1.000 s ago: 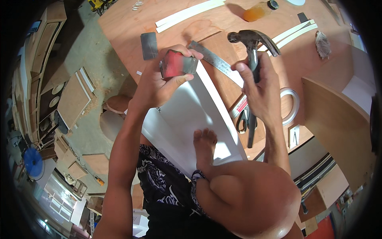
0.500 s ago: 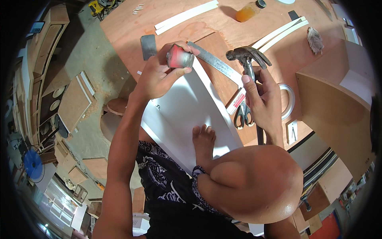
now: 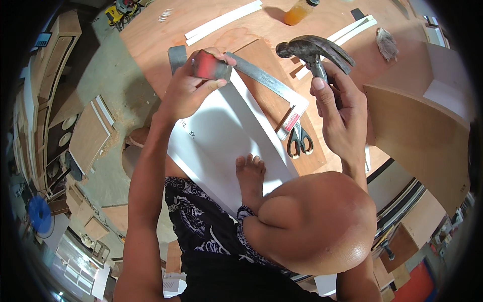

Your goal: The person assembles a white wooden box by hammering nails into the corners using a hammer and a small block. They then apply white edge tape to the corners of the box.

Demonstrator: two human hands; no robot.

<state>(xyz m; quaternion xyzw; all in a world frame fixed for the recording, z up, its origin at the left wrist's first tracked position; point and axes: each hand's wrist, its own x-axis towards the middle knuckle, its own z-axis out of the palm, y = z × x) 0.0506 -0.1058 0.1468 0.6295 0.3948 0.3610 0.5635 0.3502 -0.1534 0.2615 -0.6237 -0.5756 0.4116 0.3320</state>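
Observation:
My left hand [image 3: 193,88] grips a small red and dark-grey block [image 3: 212,66] at the far end of a white, tray-like piece [image 3: 221,118]. Whether the block touches the piece's edge, I cannot tell. My right hand [image 3: 342,108] is closed round the handle of a claw hammer [image 3: 314,49], its dark metal head raised to the right of the block. My bare foot [image 3: 250,176] rests inside the white piece. Between the hands, a metal try square [image 3: 266,78] lies on a brown board [image 3: 251,50], with black-handled scissors [image 3: 300,141] near its corner.
White strips [image 3: 224,22] and a jar of amber liquid [image 3: 302,11] are on the far part of the wooden worktop [image 3: 151,38]. A dark flat plate [image 3: 177,58] lies beside my left hand. At the right stands a plywood box [image 3: 417,136]; cut panels [image 3: 90,133] lie on the floor at left.
The hammer has come up and closer to the view, its head turned more sideways. The block in my left hand has tilted, showing more of its red face. The whole view has shifted slightly.

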